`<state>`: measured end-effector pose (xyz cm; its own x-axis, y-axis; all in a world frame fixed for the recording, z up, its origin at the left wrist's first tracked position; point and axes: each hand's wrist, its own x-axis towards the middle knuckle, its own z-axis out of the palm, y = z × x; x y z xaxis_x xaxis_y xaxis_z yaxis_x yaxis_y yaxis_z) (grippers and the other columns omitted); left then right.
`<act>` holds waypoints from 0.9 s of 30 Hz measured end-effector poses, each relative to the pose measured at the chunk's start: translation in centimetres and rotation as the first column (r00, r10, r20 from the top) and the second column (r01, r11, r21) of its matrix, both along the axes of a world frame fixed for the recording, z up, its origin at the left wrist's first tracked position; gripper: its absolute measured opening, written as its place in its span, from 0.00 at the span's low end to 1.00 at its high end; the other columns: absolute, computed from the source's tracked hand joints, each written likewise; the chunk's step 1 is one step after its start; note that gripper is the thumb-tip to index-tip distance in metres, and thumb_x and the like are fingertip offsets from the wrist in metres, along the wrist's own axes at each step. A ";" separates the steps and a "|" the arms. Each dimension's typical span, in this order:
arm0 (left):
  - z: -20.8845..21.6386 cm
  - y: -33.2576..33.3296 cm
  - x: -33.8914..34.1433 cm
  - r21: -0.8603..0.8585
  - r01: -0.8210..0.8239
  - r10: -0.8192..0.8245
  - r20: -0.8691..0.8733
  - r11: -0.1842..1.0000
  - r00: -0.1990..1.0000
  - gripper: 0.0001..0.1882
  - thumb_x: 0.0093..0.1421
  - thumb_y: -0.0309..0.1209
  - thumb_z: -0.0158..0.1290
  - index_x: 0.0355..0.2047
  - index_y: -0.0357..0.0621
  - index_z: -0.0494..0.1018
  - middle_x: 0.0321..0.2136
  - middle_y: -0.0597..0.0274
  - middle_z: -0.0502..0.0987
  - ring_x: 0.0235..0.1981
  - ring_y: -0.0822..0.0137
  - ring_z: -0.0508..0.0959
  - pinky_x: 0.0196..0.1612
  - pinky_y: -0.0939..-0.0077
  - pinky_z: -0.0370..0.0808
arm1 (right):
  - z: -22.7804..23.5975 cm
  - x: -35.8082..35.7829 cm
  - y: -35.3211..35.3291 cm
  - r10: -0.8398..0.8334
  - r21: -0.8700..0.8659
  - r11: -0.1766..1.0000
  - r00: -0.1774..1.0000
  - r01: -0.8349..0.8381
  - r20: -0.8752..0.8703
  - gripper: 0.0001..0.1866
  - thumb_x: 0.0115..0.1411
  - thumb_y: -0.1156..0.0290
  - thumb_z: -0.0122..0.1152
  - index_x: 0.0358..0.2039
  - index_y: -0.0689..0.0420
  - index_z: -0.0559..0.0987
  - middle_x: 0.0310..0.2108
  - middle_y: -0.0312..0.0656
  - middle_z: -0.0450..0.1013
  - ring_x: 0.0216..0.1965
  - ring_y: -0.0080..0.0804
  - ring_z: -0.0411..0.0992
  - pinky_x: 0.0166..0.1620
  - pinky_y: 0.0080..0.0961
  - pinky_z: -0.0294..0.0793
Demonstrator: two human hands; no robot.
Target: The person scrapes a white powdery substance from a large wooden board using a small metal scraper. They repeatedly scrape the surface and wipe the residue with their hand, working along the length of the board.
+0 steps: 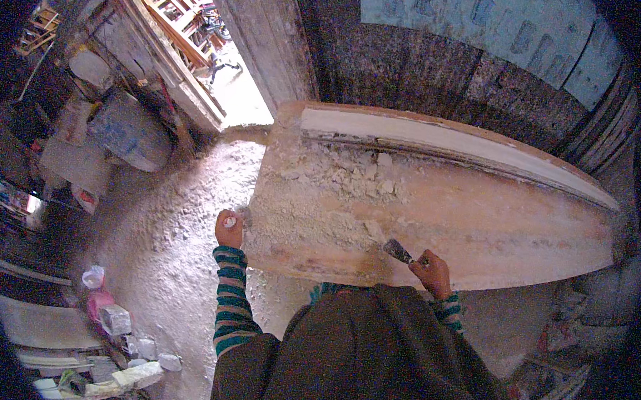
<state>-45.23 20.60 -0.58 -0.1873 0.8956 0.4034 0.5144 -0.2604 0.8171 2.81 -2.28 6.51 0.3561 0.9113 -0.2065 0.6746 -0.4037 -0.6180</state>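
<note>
Scraper [396, 250] is over the table [522, 234], roughly mid-length, nearer the front edge than the back. Head view: dark flat blade flares from a narrow neck, aimed toward the left edge; can't tell if it touches the wood. Right hand [432, 274]: fingers wrapped round the handle, at the front edge. Left hand [228, 232]: fist clenched on a small tool [229, 222] at the left edge, toward the front-left corner; pale round end shows, type unclear. Table: worn pinkish-brown wood, dusty, long, narrowing to the right. Rail [432, 128] along the back edge: white face, brown top, chipped. Crumbs [355, 180]: off-white, irregular chunks plus powder, coarsest toward the back edge, finer scatter from the left edge to near the blade. Sleeves [231, 297]: striped teal and dark. Floor [163, 200] past the left edge: lumpy, powdery, pale. Drum [130, 133] beyond the back-left corner: grey-blue, cylindrical, scuffed.
</note>
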 end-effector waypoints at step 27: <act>6.6 -5.2 5.8 -0.306 0.308 -0.187 0.368 0.901 0.911 0.07 0.46 0.19 0.55 0.23 0.44 0.68 0.23 0.67 0.71 0.30 0.73 0.71 0.36 0.79 0.69 | -1.4 1.0 -1.7 0.049 0.027 0.998 0.995 -0.052 0.082 0.17 0.47 0.58 0.63 0.23 0.59 0.71 0.20 0.49 0.71 0.23 0.48 0.70 0.27 0.38 0.66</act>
